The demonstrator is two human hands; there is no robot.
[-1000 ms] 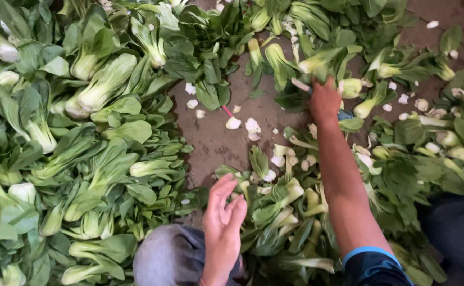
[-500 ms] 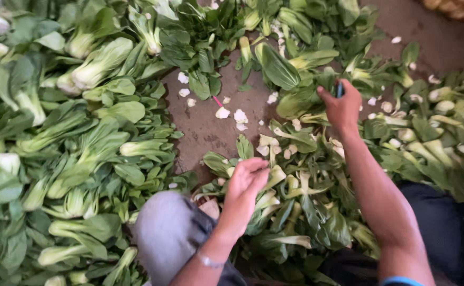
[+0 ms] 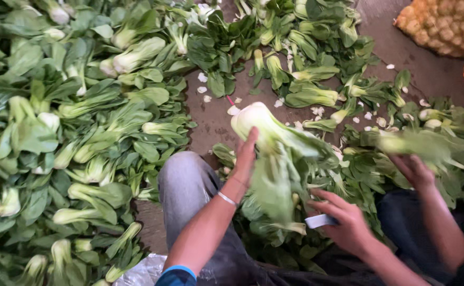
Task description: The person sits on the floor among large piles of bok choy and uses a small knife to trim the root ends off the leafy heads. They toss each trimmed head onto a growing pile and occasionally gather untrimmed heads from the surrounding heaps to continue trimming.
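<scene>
Head view: left hand grips bok choy; mesh sack holds potatoes.

Left hand raised, fingers curled in a grip, forearm stretched forward; right hand lower, fingers closed, wrist bent.

Glossy bok choy, matt concrete floor

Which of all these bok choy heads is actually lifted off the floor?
The large bok choy held by the left hand; all the others lie on the floor.
</scene>
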